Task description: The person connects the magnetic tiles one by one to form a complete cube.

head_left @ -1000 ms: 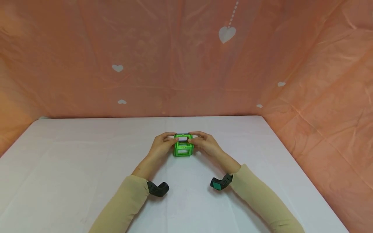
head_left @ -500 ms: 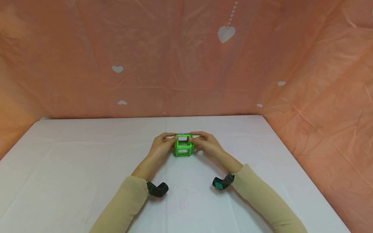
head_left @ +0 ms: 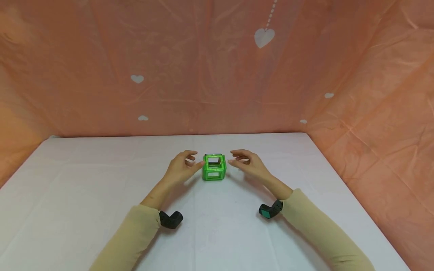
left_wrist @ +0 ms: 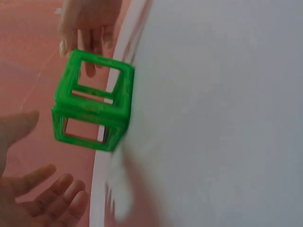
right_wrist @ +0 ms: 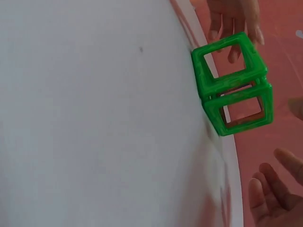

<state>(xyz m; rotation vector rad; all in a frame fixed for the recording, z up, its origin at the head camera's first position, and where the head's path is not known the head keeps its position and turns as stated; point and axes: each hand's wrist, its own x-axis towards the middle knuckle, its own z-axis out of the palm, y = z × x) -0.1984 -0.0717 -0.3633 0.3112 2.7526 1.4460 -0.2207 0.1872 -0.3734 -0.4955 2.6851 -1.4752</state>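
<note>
A hollow cube of green square magnetic tiles (head_left: 214, 170) stands on the white-covered table, its frames showing the surface through their windows. Its far top edge looks dark. My left hand (head_left: 179, 169) hovers just left of the cube with fingers loosely bent and thumb extended; nothing is held. On the other side, my right hand (head_left: 252, 166) is likewise apart from the cube, fingers relaxed, holding nothing. The left wrist view shows the cube (left_wrist: 92, 109) between both hands, with gaps around it. From the right wrist, two green faces of the cube (right_wrist: 234, 84) are visible.
The white cloth (head_left: 213, 233) covers the table. Behind it hangs an orange-pink curtain (head_left: 203, 67) with white hearts, which also closes in the sides. Black wrist devices (head_left: 171, 220) sit at both beige sleeves (head_left: 325, 229).
Both hands have let go of the green cube and moved outward, the left to the left and the right to the right. The cube stays in nearly the same place.
</note>
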